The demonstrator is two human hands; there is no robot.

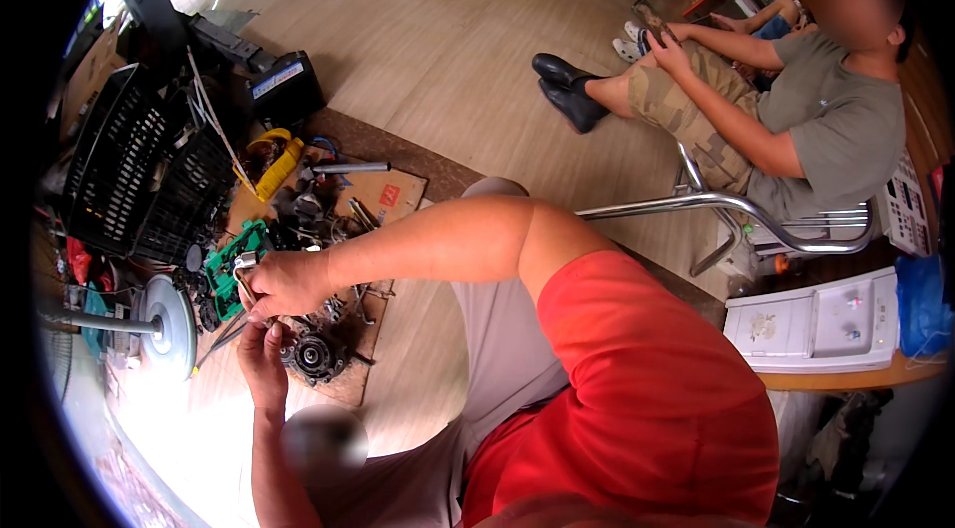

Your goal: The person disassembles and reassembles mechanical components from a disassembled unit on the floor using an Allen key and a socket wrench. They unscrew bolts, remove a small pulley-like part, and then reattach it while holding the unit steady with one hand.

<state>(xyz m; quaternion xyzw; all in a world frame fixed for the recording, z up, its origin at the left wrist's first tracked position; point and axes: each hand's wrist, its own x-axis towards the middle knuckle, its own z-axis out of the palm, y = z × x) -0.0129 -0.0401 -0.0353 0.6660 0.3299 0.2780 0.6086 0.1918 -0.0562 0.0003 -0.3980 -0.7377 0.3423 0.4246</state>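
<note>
Head view, right hand (288,281): here it comes across from the red sleeve (647,359), fingers closed around a silvery metal piece (245,261), its bright end poking out past the knuckles; tool or part, I can't tell.
Left hand (262,366): up from the lower edge, fingers drawn narrow, tips right by the right hand; whether they pinch anything, I can't tell.
Machine part (315,357): dark, round-hubbed, sitting just beside the left hand, down on the cardboard (410,188) that covers the floor.
Green tool case (224,274): lying just beyond the right hand, dark loose pieces crowding near it.
Metal tube (350,168): across the far side of the clutter, with the yellow container (279,170) next to it.
Black crates (119,160): stacked over at the left, a black battery (284,88) farther back.
Seated person (836,120): off to the right in a grey shirt, well apart from the work, both hands around a dark object.
</note>
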